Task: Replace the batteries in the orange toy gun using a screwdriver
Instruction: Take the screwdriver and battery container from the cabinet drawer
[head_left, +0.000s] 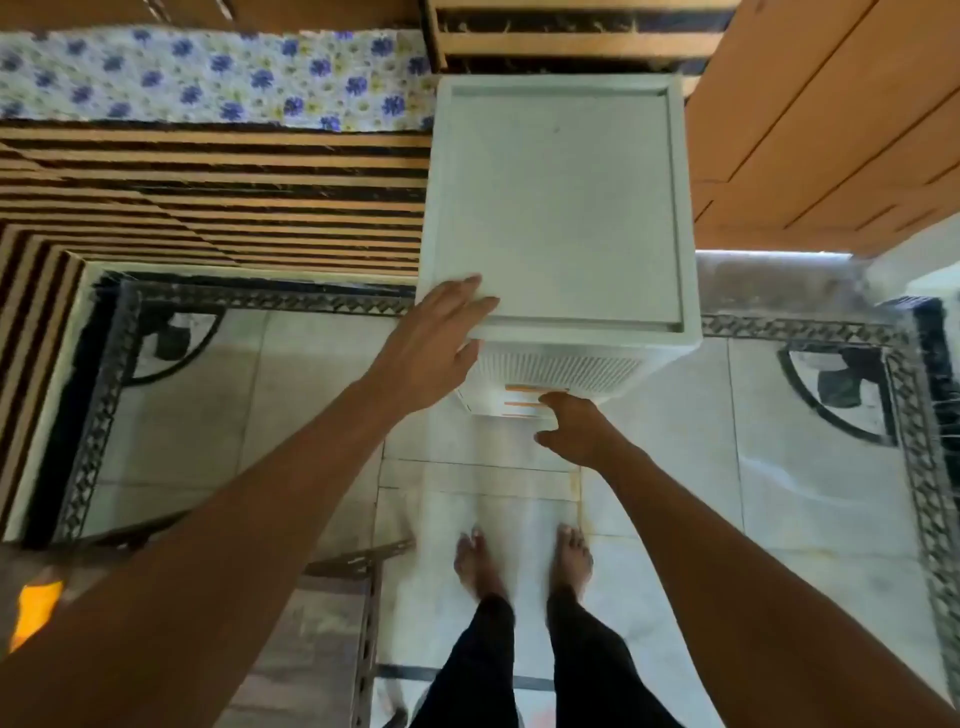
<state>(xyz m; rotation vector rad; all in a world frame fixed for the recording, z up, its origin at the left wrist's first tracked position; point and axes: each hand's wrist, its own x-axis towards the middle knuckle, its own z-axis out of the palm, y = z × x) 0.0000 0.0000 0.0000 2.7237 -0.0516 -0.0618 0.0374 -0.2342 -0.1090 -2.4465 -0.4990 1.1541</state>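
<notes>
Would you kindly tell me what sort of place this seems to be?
Probably a home bedroom: a floral sheet on a striped bed frame, a white drawer cabinet, and a wooden wardrobe beside it.

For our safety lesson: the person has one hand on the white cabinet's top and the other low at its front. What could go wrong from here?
1. The right hand reaches the drawer front while the left hand only rests flat on a front corner of the cabinet; a hard pull might tip or slide it forward.
2. The bare feet stand right below that front, so a drawer or its contents coming out could land on the toes.
</notes>
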